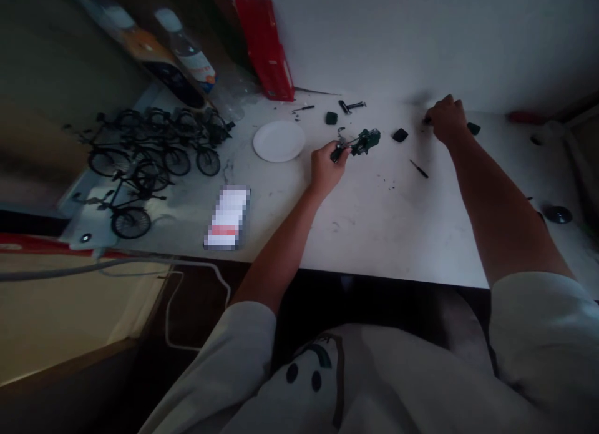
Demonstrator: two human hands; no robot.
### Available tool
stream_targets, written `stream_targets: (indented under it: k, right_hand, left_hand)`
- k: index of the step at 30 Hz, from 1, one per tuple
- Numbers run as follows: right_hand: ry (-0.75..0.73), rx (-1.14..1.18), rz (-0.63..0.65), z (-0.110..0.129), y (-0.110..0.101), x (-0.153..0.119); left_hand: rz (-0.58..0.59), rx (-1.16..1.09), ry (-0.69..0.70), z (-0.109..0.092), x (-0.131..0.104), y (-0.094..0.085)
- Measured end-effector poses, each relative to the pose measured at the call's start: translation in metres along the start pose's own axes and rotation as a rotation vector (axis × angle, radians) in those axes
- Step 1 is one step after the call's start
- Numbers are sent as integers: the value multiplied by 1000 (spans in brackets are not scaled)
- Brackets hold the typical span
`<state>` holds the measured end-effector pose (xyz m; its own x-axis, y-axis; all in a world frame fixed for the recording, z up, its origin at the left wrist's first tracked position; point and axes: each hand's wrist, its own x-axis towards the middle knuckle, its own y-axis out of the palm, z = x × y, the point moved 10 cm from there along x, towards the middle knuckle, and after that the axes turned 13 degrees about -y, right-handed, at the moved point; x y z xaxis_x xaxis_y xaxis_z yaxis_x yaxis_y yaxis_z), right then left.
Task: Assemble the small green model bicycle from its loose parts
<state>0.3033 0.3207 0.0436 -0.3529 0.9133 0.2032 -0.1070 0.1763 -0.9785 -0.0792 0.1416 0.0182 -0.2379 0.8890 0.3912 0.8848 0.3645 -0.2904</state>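
Note:
My left hand (327, 168) is closed around one end of a dark green and metallic model part (367, 142), holding it just above the white table. The rest of the part points to the right. Farther back on the right, my right hand (448, 118) has its fingers curled down near the wall. Something small and dark shows at its fingertips, too blurred to name. Close by are a small dark square piece (400, 135) and a small screwdriver (422, 168). Partly behind my right wrist lies a green piece (474, 128).
Several miniature bicycles (131, 223) stand at the left. A phone (228, 217), a white plate (279, 141), a green square piece (331, 118) and a black T-shaped part (350, 107) lie on the table (388, 234). Bottles (191, 56) and a red box (269, 59) stand behind.

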Motion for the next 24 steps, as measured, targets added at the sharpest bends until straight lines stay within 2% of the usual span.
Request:
stream_targets:
  k: [7,11,13,17,21,24]
  right_hand:
    - [-30,42,-14,-10,-2,11]
    - [5,198,-68,-15,-4,13]
    - [19,226,-61,-12,-5,13]
    - [-41,110,-3,8,-12,13]
    - [-42,130,-171,28,-37,5]
    - [-22,233,-322,41,-47,-12]
  left_hand:
    - [73,59,-34,-12,-2,2]
    - [82,47,-41,-11,0,2]
    - [84,31,-36,-10,1,3]
    - [85,16,-55,-6,5,3]
    - [90,-1,-79,-6,7,0]
    - [96,-52,-66,-6,9,-2]
